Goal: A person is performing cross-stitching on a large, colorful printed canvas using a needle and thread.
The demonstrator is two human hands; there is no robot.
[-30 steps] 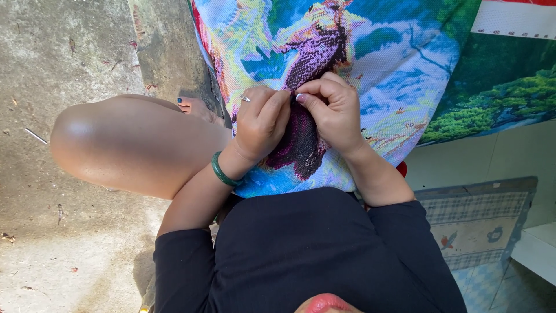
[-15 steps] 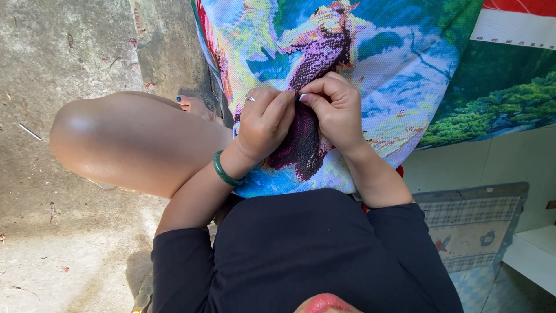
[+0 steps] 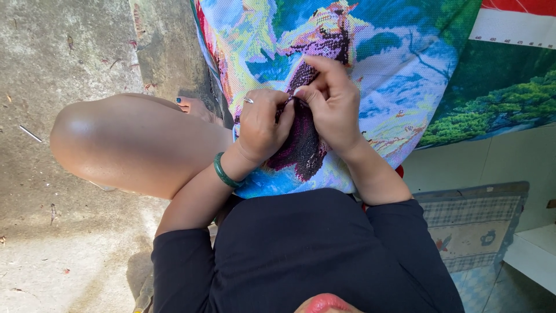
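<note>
A large colourful cross-stitch cloth [image 3: 399,75] lies spread over my lap, with a dark purple stitched patch [image 3: 301,145] in its middle. My left hand [image 3: 260,124], with a ring and a green bangle [image 3: 223,171] at the wrist, rests on the cloth with its fingers curled against the purple patch. My right hand [image 3: 330,104] sits close beside it, its fingertips pinched together on the cloth at the patch's upper edge. The two hands touch. A needle or thread cannot be made out between the fingers.
My bare bent knee [image 3: 116,145] lies to the left over a rough concrete floor [image 3: 69,52]. A patterned mat [image 3: 475,226] and a white ledge [image 3: 533,255] are at the lower right. My black top fills the bottom of the view.
Both hands stay together on the purple patch. The right hand's fingers have shifted slightly up along the patch. The cloth has hardly moved.
</note>
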